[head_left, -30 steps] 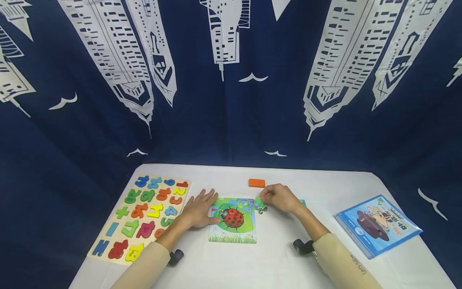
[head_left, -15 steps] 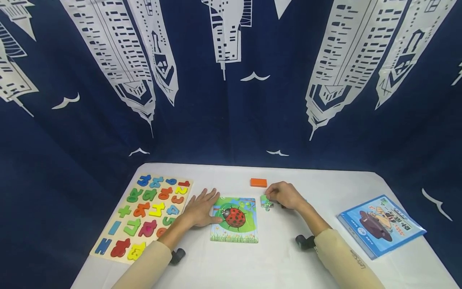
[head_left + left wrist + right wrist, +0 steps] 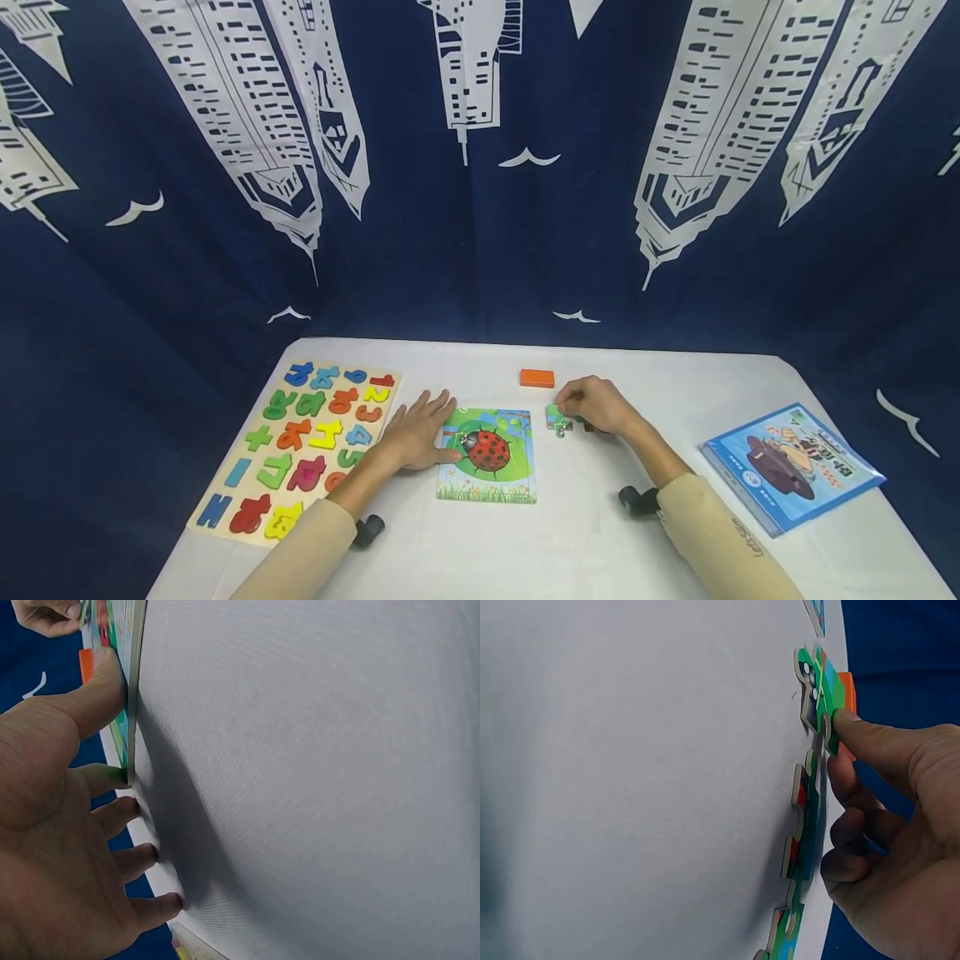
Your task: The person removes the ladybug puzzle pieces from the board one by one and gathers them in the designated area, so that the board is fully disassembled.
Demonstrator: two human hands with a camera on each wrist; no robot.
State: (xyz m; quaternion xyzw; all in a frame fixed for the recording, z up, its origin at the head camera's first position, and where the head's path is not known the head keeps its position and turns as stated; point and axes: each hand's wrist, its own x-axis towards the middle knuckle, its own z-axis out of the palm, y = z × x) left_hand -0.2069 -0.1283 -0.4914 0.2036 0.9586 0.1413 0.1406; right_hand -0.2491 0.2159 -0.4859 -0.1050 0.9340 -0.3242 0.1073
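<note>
White covering spreads over the bench [image 3: 525, 550], with pale sleeves [image 3: 300, 550] reaching in across its near side. Close in, the ladybug puzzle [image 3: 487, 483] lies flat, its grass border towards the person. The left grip [image 3: 416, 433] is spread, thumb laid on the puzzle's left side, the other fingers pointing away beyond its edge. The puzzle looks thin, rigid and light, probably wood or pressed board; one thumb should steady it, though the printed face may be slick and the whole sheet could skid if nudged.

Near its far right corner, but apart from it, the right grip [image 3: 596, 407] pinches a green puzzle piece [image 3: 553, 415] at the fingertips; whether it is lifted clear of the bench I cannot tell. The right wrist view shows a thin, pale rim, so I judge it stiff and almost weightless, its knobs the likeliest parts to chip. A plain edge away from the knobs seems the best hold. More puzzle pieces [image 3: 802, 810] lie under and beside that hand.

To the left stretches a letter board [image 3: 303, 451]; well to the right sits a blue box or book [image 3: 791, 471]. Farther back lies an orange block [image 3: 537, 378], and behind everything hangs a navy curtain [image 3: 480, 250] printed with white buildings.
</note>
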